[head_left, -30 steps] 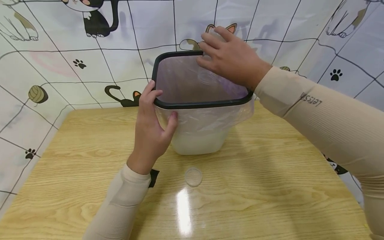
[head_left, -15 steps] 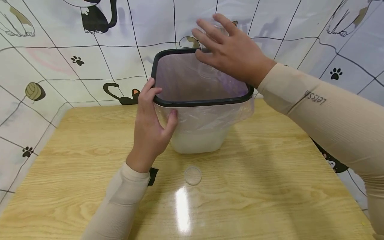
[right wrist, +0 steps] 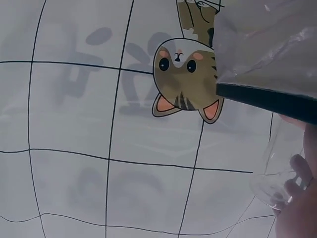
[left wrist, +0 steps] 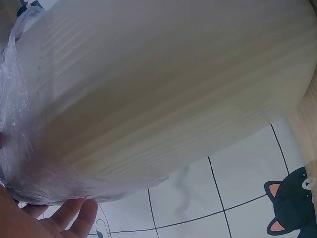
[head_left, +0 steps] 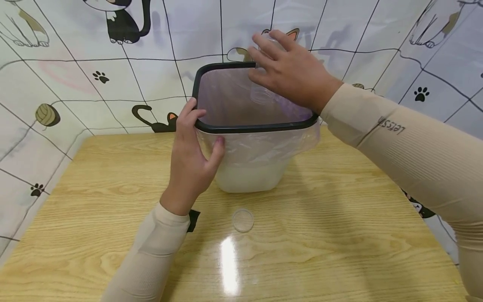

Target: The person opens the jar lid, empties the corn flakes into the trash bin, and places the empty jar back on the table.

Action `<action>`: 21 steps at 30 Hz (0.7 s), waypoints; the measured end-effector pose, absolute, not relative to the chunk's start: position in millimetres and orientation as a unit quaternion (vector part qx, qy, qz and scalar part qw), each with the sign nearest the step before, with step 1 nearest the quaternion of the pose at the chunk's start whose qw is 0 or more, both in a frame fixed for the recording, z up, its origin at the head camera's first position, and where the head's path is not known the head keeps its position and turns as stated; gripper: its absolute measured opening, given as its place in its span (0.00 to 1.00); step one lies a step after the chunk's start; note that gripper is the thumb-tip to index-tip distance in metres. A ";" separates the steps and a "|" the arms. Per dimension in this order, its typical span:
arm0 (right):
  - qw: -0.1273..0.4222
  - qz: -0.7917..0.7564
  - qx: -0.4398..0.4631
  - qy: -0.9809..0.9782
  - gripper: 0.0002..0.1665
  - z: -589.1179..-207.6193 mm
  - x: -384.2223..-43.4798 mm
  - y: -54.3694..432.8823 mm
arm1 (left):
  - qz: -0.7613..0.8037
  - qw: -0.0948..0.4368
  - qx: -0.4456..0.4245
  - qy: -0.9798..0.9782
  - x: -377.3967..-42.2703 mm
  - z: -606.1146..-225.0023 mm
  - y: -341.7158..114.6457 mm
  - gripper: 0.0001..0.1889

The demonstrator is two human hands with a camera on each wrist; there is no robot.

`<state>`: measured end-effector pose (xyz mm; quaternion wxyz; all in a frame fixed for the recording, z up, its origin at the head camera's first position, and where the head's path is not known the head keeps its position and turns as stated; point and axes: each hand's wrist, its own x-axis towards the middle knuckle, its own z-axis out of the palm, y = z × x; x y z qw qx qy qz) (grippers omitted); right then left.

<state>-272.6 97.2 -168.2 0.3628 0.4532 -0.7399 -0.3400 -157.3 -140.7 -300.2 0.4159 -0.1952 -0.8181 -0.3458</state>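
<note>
A translucent white trash bin [head_left: 249, 178] stands on the table, with a black rim ring [head_left: 256, 128] round its mouth. A thin purplish plastic bag [head_left: 260, 147] lines it and hangs over the outside. My left hand [head_left: 192, 155] grips the left corner of the rim, thumb on the outer side. In the left wrist view, fingertips [left wrist: 86, 218] lie against the bag's edge. Over the bin's far right side, my right hand [head_left: 292, 71] holds a clear plastic jar [head_left: 261, 95], its lower end inside the mouth. The jar's rounded end [right wrist: 272, 191] shows beyond the rim in the right wrist view.
A clear round lid [head_left: 242, 220] lies on the wooden table [head_left: 339, 235] in front of the bin. Beside the left wrist is a small black piece [head_left: 193, 221], partly hidden by the sleeve. A cat-print sheet [head_left: 113, 92] stands close behind the bin.
Half a second ago the right hand was slightly higher with fingers more spread; now it is lower again, fingers closer round the jar. The left hand keeps its grip on the rim.
</note>
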 end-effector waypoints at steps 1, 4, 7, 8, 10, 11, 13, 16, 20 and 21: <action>0.359 -0.342 0.450 -0.742 0.28 -168.2 -272.3 97.3 | -0.346 0.415 -0.195 -0.819 -157.2 -300.7 -140.6 0.27; 0.354 -0.343 0.445 -0.747 0.29 -167.5 -271.5 98.1 | -0.347 0.415 -0.194 -0.819 -157.2 -301.9 -140.1 0.27; 0.357 -0.342 0.444 -0.747 0.30 -166.3 -270.6 98.6 | -0.350 0.418 -0.195 -0.815 -158.0 -302.0 -139.7 0.27; 0.358 -0.341 0.444 -0.747 0.30 -165.7 -270.2 99.0 | -0.350 0.419 -0.196 -0.815 -158.2 -301.9 -139.5 0.27; 0.360 -0.341 0.441 -0.749 0.30 -164.6 -269.4 100.1 | -0.351 0.419 -0.195 -0.814 -158.6 -301.8 -139.1 0.27; 0.361 -0.341 0.439 -0.749 0.29 -164.1 -269.1 100.9 | -0.353 0.419 -0.195 -0.813 -158.7 -301.8 -138.9 0.27; 0.364 -0.338 0.436 -0.750 0.28 -163.5 -269.0 102.4 | -0.354 0.418 -0.192 -0.814 -158.2 -302.1 -138.8 0.27; 0.360 -0.328 0.439 -0.755 0.27 -163.8 -269.1 101.8 | -0.357 0.416 -0.189 -0.815 -157.1 -302.6 -139.0 0.27; 0.353 -0.320 0.441 -0.761 0.26 -164.7 -269.4 100.6 | -0.357 0.416 -0.189 -0.815 -156.8 -302.5 -138.7 0.27; 0.352 -0.318 0.439 -0.762 0.26 -164.5 -269.2 100.8 | -0.356 0.416 -0.190 -0.815 -156.8 -302.3 -138.3 0.27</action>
